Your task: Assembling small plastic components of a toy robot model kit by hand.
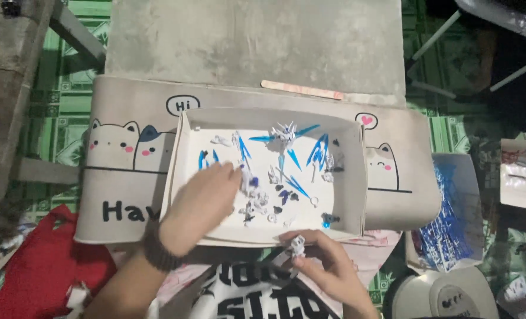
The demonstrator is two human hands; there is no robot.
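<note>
A shallow white cardboard box (357, 177) sits on a small grey folding desk (127, 177) printed with cartoon cats and speech bubbles, over green patterned floor tiles (56, 100). Inside lie scattered small white and blue model parts (286, 139). The left hand (201, 207) reaches into the box, its grip closing on parts near the middle. The right hand (325, 266), at the near edge, pinches a small white model piece (298, 243). A red cloth (44, 266) lies near left.

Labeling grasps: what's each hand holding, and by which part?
Right hand: small white model part, pinched at its lower end by the fingertips, at the tray's near edge. Left hand: reaching among loose parts in the tray; a hold cannot be told.
</note>
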